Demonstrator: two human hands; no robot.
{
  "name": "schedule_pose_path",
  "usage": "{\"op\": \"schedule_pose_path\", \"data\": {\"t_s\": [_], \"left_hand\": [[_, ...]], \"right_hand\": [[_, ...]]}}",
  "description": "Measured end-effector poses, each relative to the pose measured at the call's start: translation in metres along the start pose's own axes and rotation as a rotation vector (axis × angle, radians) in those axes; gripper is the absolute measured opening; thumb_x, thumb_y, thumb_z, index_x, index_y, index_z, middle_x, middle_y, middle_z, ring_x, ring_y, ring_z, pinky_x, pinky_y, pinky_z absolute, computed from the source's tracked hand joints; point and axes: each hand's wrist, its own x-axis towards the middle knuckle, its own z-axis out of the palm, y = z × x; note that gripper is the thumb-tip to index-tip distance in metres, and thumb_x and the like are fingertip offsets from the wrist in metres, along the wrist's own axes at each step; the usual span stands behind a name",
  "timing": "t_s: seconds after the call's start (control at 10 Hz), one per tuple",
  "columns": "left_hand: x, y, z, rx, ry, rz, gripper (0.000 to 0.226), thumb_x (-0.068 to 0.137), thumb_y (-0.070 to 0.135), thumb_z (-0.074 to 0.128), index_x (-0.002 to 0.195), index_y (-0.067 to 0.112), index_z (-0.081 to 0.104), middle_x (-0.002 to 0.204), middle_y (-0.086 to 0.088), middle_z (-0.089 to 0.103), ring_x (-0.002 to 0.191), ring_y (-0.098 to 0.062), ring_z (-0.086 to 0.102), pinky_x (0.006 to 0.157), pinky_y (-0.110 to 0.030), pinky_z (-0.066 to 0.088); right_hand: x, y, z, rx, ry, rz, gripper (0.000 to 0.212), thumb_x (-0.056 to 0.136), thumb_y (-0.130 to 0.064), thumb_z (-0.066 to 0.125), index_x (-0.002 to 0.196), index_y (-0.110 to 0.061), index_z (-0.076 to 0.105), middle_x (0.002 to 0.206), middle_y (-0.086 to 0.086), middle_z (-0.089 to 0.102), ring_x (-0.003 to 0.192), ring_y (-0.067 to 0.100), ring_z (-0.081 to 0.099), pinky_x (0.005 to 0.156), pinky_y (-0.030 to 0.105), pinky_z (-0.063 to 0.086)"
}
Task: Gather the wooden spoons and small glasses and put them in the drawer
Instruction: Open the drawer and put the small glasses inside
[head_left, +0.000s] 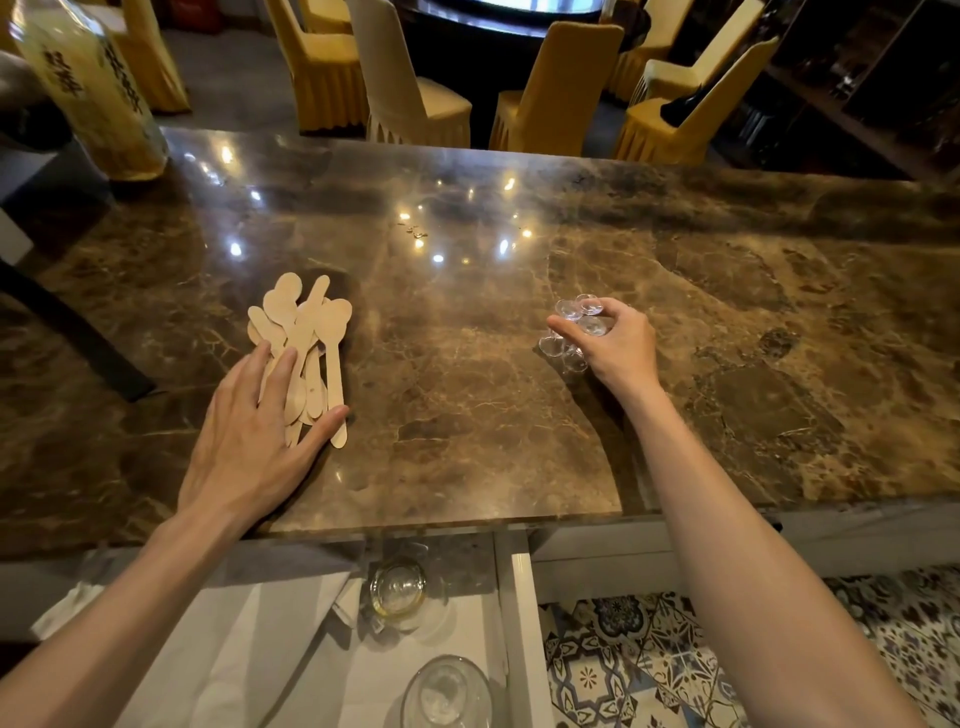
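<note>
A pile of several flat wooden spoons (306, 332) lies on the brown marble counter (467, 322), left of centre. My left hand (254, 436) rests flat on the near ends of the spoons, fingers straight and thumb spread to the right. Right of centre, my right hand (618, 343) curls its fingers round a cluster of several small clear glasses (574, 332) standing on the counter. Below the counter's near edge an open white drawer (519, 623) shows, partly hidden by my forearms.
The drawer holds white paper or cloth (249, 639), a glass dish (397, 590) and a larger clear glass (447, 693). A tall pale bottle (93, 88) stands at the counter's far left. Yellow-covered chairs (405, 88) line the far side. Patterned floor tiles (623, 665) lie lower right.
</note>
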Motion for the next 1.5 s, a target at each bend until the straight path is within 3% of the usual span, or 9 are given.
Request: {"op": "schedule_pose_path", "data": {"t_s": [0.3,0.5,0.6,0.7,0.8,1.1,1.3,1.4,1.5], "left_hand": [[-0.001,0.001,-0.002,0.003,-0.003,0.006,0.085,0.082,0.067,0.038,0.147,0.015,0.023,0.155,-0.012,0.02,0.14,-0.027,0.018,0.113,-0.044,0.018],[-0.001,-0.001,-0.001,0.013,-0.012,-0.001,0.085,0.082,0.068,0.037,0.148,0.016,0.021,0.156,-0.011,0.019,0.141,-0.026,0.016,0.113,-0.043,0.017],[-0.001,-0.001,-0.001,0.014,-0.011,0.0,0.085,0.082,0.068,0.038,0.148,0.016,0.021,0.156,-0.011,0.019,0.141,-0.026,0.016,0.112,-0.043,0.017],[-0.001,0.0,-0.001,0.014,-0.01,0.0,0.085,0.082,0.067,0.039,0.148,0.016,0.022,0.155,-0.011,0.019,0.14,-0.027,0.017,0.112,-0.043,0.017],[0.0,0.0,-0.002,0.014,-0.011,-0.003,0.084,0.082,0.066,0.04,0.148,0.016,0.022,0.155,-0.011,0.02,0.141,-0.027,0.017,0.112,-0.044,0.017],[0.0,-0.002,0.0,0.03,-0.001,0.007,0.084,0.083,0.067,0.04,0.147,0.016,0.023,0.155,-0.012,0.021,0.14,-0.027,0.018,0.112,-0.045,0.019],[0.0,-0.004,0.002,0.046,0.001,0.015,0.084,0.083,0.068,0.038,0.147,0.016,0.022,0.155,-0.013,0.021,0.14,-0.028,0.02,0.112,-0.044,0.018],[0.0,-0.004,0.002,0.045,0.009,0.027,0.083,0.084,0.067,0.038,0.146,0.015,0.022,0.154,-0.014,0.023,0.139,-0.029,0.02,0.112,-0.044,0.018],[-0.001,-0.003,0.001,0.041,0.003,0.03,0.084,0.084,0.068,0.036,0.147,0.015,0.021,0.154,-0.014,0.022,0.139,-0.029,0.02,0.113,-0.045,0.017]], "right_hand": [[-0.001,0.003,-0.003,0.193,-0.077,0.027,0.035,0.069,-0.032,0.081,0.099,-0.015,0.074,0.097,0.002,0.075,0.085,0.006,0.07,0.073,0.019,0.057],[-0.003,0.005,0.003,0.27,-0.076,0.06,0.022,0.069,-0.03,0.082,0.088,-0.024,0.074,0.095,0.001,0.073,0.091,0.017,0.069,0.081,0.038,0.058],[-0.004,0.005,0.005,0.275,-0.079,0.05,0.024,0.07,-0.031,0.08,0.091,-0.024,0.073,0.094,-0.003,0.073,0.09,0.014,0.069,0.082,0.034,0.057],[-0.004,0.002,0.006,0.313,-0.116,0.053,0.021,0.069,-0.031,0.08,0.089,-0.032,0.073,0.082,-0.016,0.073,0.078,0.002,0.07,0.07,0.021,0.057],[-0.004,-0.002,0.007,0.332,-0.142,0.07,0.018,0.069,-0.031,0.081,0.083,-0.036,0.073,0.076,-0.017,0.073,0.072,0.0,0.071,0.063,0.018,0.056],[-0.001,-0.005,0.021,0.317,-0.097,0.115,0.034,0.075,-0.031,0.077,0.104,-0.013,0.073,0.098,0.009,0.076,0.084,0.015,0.071,0.067,0.027,0.053],[-0.006,-0.014,0.022,0.397,-0.1,0.157,0.033,0.08,-0.023,0.073,0.109,-0.009,0.071,0.098,0.007,0.075,0.091,0.021,0.072,0.083,0.039,0.057],[-0.013,-0.026,0.019,0.451,-0.116,0.132,0.029,0.08,-0.021,0.073,0.106,-0.011,0.071,0.094,0.003,0.075,0.089,0.02,0.072,0.08,0.035,0.059],[-0.03,-0.056,0.014,0.453,-0.128,0.009,0.025,0.08,-0.025,0.073,0.103,-0.016,0.073,0.097,-0.009,0.074,0.089,0.005,0.071,0.071,0.017,0.057]]}}
